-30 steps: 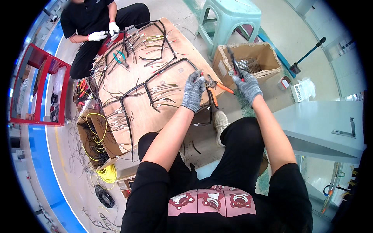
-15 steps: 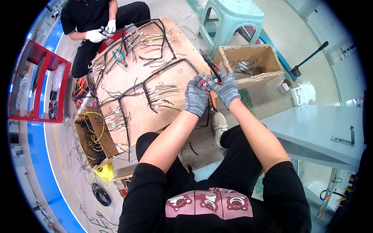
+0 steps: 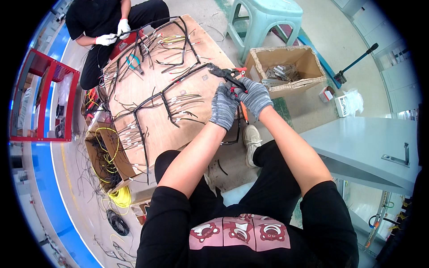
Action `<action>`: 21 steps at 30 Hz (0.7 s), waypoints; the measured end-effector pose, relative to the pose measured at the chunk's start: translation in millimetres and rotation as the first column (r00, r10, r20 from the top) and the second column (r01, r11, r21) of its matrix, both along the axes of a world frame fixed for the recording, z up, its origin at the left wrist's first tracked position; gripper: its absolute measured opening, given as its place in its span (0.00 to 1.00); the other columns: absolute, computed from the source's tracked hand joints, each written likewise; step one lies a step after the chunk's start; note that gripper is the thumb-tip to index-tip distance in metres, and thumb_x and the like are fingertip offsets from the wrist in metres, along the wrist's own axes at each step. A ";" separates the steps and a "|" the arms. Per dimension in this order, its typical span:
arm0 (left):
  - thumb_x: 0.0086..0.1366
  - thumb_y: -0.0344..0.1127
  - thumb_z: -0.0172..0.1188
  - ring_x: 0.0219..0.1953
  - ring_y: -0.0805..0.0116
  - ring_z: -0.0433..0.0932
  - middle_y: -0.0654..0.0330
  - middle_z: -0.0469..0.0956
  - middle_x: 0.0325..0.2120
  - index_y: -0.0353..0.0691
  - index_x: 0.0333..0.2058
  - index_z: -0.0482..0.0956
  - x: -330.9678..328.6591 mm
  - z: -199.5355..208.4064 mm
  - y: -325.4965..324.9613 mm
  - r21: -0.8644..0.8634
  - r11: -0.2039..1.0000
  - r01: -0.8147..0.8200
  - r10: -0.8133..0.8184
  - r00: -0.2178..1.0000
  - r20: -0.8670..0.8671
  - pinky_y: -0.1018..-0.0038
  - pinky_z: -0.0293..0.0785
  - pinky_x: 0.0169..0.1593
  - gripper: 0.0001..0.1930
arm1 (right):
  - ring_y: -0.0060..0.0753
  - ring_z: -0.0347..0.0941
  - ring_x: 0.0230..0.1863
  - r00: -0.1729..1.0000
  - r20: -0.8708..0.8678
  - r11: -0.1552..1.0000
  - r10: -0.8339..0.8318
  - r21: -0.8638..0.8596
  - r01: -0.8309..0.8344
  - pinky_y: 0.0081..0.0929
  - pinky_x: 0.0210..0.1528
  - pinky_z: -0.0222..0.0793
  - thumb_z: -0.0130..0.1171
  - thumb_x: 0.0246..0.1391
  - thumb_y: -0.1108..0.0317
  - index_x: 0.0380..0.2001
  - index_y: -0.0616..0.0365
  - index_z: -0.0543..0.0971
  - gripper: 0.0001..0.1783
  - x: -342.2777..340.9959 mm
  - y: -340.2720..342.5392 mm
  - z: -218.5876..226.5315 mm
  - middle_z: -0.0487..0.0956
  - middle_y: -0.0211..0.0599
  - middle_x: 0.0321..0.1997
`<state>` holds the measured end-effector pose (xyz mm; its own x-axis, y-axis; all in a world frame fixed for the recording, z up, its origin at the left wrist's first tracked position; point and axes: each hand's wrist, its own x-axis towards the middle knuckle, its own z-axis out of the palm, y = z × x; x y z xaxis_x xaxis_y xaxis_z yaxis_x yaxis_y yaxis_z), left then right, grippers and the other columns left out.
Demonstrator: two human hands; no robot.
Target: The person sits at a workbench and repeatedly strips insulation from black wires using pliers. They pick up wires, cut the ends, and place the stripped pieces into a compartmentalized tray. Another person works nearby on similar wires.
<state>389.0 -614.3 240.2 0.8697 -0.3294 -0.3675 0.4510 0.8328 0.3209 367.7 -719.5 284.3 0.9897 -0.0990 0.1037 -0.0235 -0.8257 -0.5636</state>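
Near the right hand (image 3: 256,97), a carton (image 3: 308,64) holds metal pieces (image 3: 285,73); a box (image 3: 125,163), wires (image 3: 109,167).

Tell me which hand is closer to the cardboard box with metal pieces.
Right. The right hand is by the near left corner of the cardboard box; the left hand is farther left.

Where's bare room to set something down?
On the wooden board: near side of the middle wire branch, right of the front-left branch; also between the upper-right branch and the edge facing the stool. Crowded around the teal pliers, left hand, right hand and dark tool.
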 end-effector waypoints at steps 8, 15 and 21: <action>0.62 0.24 0.44 0.25 0.72 0.69 0.59 0.70 0.27 0.33 0.37 0.69 -7.9 12.6 4.6 0.129 0.991 0.038 -0.059 0.985 0.164 0.79 0.69 0.31 0.07 | 0.17 0.69 0.26 0.971 0.223 0.844 -0.085 0.534 -0.048 0.18 0.31 0.67 0.60 0.44 0.70 0.35 0.60 0.76 0.12 9.8 -28.9 17.8 0.77 0.30 0.26; 0.60 0.27 0.50 0.22 0.81 0.65 0.67 0.70 0.23 0.38 0.37 0.72 -2.8 -0.5 4.6 0.458 0.888 0.038 -0.151 0.966 0.211 0.85 0.65 0.28 0.06 | 0.13 0.65 0.16 0.967 -0.187 0.482 -0.171 0.840 0.247 0.13 0.14 0.59 0.56 0.49 0.72 0.29 0.55 0.73 0.03 3.1 -43.8 37.9 0.71 0.24 0.19; 0.59 0.29 0.54 0.28 0.80 0.69 0.68 0.73 0.27 0.36 0.35 0.75 -0.5 -1.1 -2.6 0.649 0.761 0.002 -0.225 0.939 0.260 0.83 0.68 0.33 0.06 | 0.13 0.64 0.14 0.975 -0.216 0.588 -0.060 0.781 0.209 0.12 0.13 0.58 0.56 0.49 0.71 0.28 0.56 0.72 0.03 3.5 -43.1 31.0 0.70 0.24 0.16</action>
